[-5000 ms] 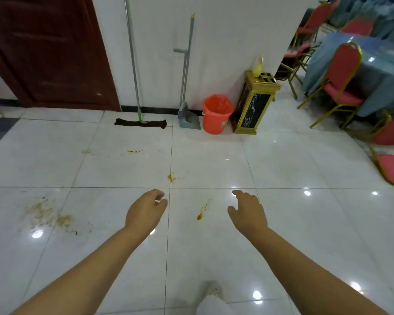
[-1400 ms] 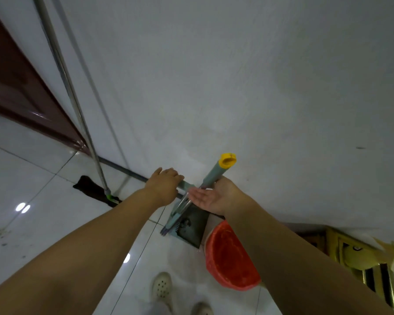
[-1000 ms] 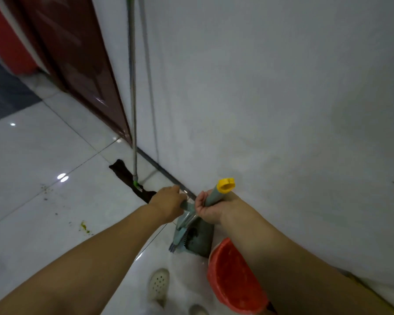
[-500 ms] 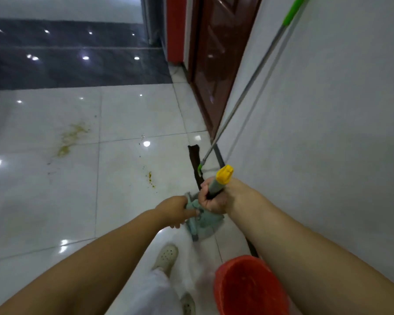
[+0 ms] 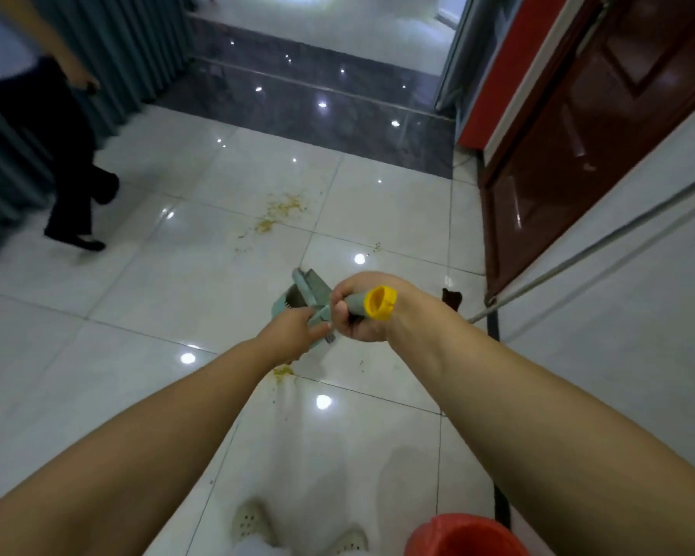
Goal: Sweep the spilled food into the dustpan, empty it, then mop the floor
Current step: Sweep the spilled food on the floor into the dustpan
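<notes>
My right hand (image 5: 358,311) wraps yellow-capped handle (image 5: 372,305), fingers curled tight. My left hand (image 5: 297,329) grips grey-green bar just below; fingers curled, exact pinch hidden. Dustpan (image 5: 303,294) hangs under both hands, off floor. Small spill (image 5: 283,371) directly beneath dustpan; large spill (image 5: 279,212) well beyond it. Judgement: separate broom from dustpan, set pan lip flat beside nearest spill, sweep short strokes. Mop (image 5: 578,258) leans right of dustpan; bucket (image 5: 466,535) behind. Walker (image 5: 63,154) crossing far left: watch.

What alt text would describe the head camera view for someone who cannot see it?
Two hands hold a grey-green dustpan set over a white tile floor: the right hand grips its yellow-capped handle, the left hand a lower part. Yellowish spilled food lies ahead; a mop leans against the wall.
</notes>
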A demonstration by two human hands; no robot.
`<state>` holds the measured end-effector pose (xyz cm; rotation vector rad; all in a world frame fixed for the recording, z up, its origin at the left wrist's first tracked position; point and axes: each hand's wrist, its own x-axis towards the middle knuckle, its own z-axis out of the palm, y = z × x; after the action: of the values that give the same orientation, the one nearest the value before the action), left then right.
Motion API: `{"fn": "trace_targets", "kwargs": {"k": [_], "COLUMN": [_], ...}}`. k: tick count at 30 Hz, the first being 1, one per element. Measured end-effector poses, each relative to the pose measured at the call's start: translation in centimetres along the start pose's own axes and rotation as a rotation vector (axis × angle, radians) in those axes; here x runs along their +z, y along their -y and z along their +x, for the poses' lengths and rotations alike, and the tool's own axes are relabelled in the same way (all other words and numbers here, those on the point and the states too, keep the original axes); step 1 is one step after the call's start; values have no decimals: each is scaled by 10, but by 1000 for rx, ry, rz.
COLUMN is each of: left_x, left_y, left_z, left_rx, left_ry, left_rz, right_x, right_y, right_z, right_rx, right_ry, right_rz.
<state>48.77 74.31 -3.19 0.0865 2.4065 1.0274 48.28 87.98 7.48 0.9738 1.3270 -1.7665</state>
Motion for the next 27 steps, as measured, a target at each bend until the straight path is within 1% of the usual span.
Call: {"fn": "trace_targets", "kwargs": {"k": [5,12,15,18,19,22,25,27], "left_x": [-77,-164,-188,-207,-213,-233,-257,-272], "left_y": [67,161,193,216,222,240,269,288], "left_z": [-24,-54,-66,-75,-76,-78,-84,-86], "left_rx": [-79,-243,-312,-387,-414,-507,-585,-598], "left_ry": [-208,-391,-449,-524,-544,-623,-757,-803], "left_rz": [-16,61,84,77,72,73,-87,-192], "right_x": [103,233,278,321,334,364,371,369], "right_y": [-3,-14,-24,-36,-40,-46,-33,-15], "right_z": [14,51,66,82,86,93,109,123], "right_rx": [-32,-29,-30,-110,-129,-94,-54,-13], "right_ry": [150,306,339,298,299,381,413,387], "right_rz": [-208,-348,-408,-491,-469,-266,-132,-86]}}
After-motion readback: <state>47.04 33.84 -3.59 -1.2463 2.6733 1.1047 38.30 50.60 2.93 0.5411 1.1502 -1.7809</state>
